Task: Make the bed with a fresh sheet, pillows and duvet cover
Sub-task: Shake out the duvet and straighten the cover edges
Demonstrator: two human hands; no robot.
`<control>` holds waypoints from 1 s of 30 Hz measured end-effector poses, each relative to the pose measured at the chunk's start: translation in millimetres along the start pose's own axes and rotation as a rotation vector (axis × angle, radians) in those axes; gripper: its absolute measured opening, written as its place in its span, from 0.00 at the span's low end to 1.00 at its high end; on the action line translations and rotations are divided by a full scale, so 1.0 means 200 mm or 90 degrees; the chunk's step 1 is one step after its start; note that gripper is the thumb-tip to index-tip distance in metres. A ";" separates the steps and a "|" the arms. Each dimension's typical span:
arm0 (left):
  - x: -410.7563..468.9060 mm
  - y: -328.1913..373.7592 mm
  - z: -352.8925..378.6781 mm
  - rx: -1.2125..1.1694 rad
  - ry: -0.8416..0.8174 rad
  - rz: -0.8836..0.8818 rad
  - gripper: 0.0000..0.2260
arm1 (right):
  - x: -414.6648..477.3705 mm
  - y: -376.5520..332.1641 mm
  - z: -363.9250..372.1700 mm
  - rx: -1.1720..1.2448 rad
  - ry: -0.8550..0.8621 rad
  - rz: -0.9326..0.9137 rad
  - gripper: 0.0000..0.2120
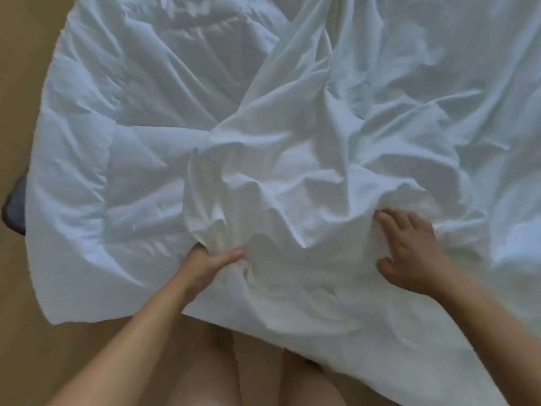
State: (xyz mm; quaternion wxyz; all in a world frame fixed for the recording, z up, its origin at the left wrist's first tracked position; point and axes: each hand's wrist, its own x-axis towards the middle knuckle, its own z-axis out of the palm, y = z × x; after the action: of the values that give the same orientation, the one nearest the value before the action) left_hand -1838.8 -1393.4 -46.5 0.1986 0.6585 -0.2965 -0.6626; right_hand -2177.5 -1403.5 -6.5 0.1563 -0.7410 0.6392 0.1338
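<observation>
Leftward, dark object (14,203) beside bedding (292,118)

Hands on rumpled white bedding

Left hand (209,266) grips a bunched fold of the cover (292,159); right hand (409,253) lies spread on it. The cover's edge hangs over a tan floor (26,288).

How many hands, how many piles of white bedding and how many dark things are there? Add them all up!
Piles of white bedding: 1, its layers hard to tell apart.
Hands: 2, the left hand gripping the bedding, the right hand resting on it.
Dark: 1, a dark thing at the left edge.
Total: 4.
</observation>
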 end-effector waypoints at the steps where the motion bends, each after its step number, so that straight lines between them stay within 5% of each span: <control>1: 0.02 0.01 -0.04 -0.058 -0.033 0.001 0.19 | 0.01 -0.14 0.02 0.002 0.048 -0.059 0.37; 3: 0.06 0.02 -0.12 -0.198 -0.094 -0.008 0.20 | 0.07 -0.39 0.07 -0.005 0.064 -0.124 0.41; 7: 0.20 0.08 -0.18 -0.444 -0.147 0.017 0.23 | 0.27 -0.69 0.15 -0.030 -0.080 -0.056 0.47; 11: 0.29 0.25 -0.13 -0.420 -0.228 -0.073 0.21 | 0.41 -0.81 0.13 -0.019 0.025 -0.029 0.17; 13: 0.26 0.25 -0.17 -0.327 -0.288 -0.039 0.14 | 0.46 -0.80 0.08 -0.012 0.024 0.008 0.14; 15: 0.29 0.23 -0.30 -0.236 -0.162 0.003 0.08 | 0.46 -0.74 0.01 0.049 0.102 0.022 0.11; 18: 0.29 0.11 -0.70 -0.326 0.031 -0.050 0.07 | 0.35 -0.60 -0.12 0.088 0.249 0.008 0.05; 20: 0.25 0.02 -0.85 -0.348 0.028 -0.078 0.09 | 0.25 -0.48 -0.14 0.033 0.253 0.051 0.06; 24: 0.27 -0.03 -0.81 -0.399 -0.032 -0.137 0.11 | 0.23 -0.41 -0.06 -0.004 0.039 0.292 0.13; 27: 0.34 0.01 -0.82 -0.301 -0.154 -0.164 0.24 | 0.28 -0.52 -0.03 -0.118 -0.244 0.330 0.26; 30: 0.42 0.16 -0.81 -0.058 -0.197 -0.167 0.30 | 0.36 -0.75 0.00 -0.065 -0.201 0.229 0.44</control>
State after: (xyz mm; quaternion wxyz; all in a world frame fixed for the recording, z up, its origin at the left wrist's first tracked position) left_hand -1686.0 -1492.9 -81.6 0.0925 0.5724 -0.2048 -0.7886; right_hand -2018.1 -1449.1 -26.7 0.1906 -0.5919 0.7210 0.3059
